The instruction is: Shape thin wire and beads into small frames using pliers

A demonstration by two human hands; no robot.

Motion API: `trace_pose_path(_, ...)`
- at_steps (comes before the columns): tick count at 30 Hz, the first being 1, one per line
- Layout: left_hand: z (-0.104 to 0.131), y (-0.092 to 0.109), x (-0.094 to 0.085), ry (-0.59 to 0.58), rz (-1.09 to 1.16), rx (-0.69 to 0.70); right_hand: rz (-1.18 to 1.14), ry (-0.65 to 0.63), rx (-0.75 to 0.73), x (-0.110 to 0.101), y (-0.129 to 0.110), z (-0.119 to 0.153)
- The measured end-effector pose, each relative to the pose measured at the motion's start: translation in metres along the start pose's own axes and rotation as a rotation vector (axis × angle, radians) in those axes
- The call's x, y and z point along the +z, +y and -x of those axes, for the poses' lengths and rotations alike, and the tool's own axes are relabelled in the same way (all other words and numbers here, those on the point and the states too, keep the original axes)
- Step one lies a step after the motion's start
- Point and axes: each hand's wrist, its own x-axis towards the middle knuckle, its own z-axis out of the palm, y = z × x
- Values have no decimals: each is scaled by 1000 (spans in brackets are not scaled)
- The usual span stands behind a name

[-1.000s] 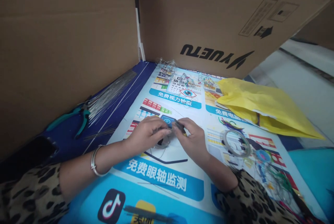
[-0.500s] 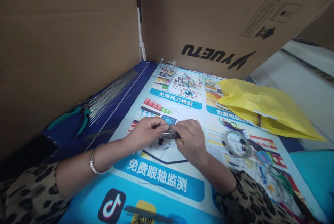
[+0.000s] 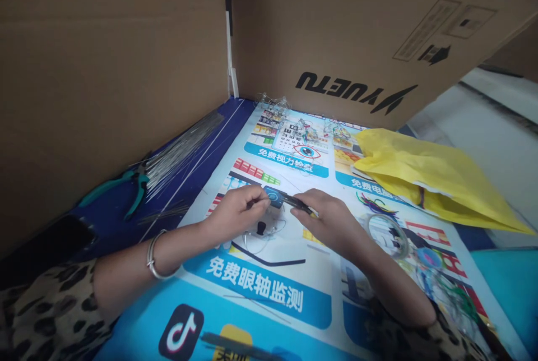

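Note:
My left hand (image 3: pixel 235 211) is closed in a pinch over the printed sheet. Loops of thin wire (image 3: pixel 261 242) show right below its fingertips and appear to run into the pinch, though the held end is hidden. To the right, my right hand (image 3: pixel 325 215) grips a slim dark hand tool (image 3: pixel 294 200) whose tip points left toward the other hand. Its exact kind does not show, as fingers cover much of it. The tool's tip is apart from the left fingertips.
Teal-handled pliers (image 3: pixel 140 195) and a bundle of straight wires (image 3: pixel 179 151) lie left. A yellow bag (image 3: pixel 428 176), a clear tape roll (image 3: pixel 403 237) and tangled coloured wires (image 3: pixel 451 291) are right. Cardboard walls (image 3: pixel 353 30) stand behind. A dark strip (image 3: pixel 239 346) lies in front.
My right hand has moved right, away from my left hand, and the tool now shows between them. My left hand has barely moved. The view has shifted slightly.

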Motion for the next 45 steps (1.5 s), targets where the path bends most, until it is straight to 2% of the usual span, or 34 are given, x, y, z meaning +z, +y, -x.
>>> trace_pose_path(3, 1, -2, 1, 19, -132, 124, 59, -109, 24, -5, 0, 0)
trace_pose_path(6, 1, -4, 1, 19, -274, 234, 93, -154, 10, -5, 1, 0)
trace_pose_path(10, 2, -6, 1, 31, -359, 301, 116, -191, -4, -3, -1, 0)
trace_pose_path(22, 1, -8, 3, 3, -394, 288, 243, -218, 30, 3, -10, 1)
trace_pose_path(30, -6, -13, -11, 5, -391, 327, 321, -223, 71, 5, -9, 1)
trace_pose_path(38, -22, -29, -14, -208, -470, 327, 387, -205, 51, 11, -7, 2)
trace_pose_path(45, -32, -25, -12, -247, -463, 300, 491, -162, 12, 12, -6, 3)
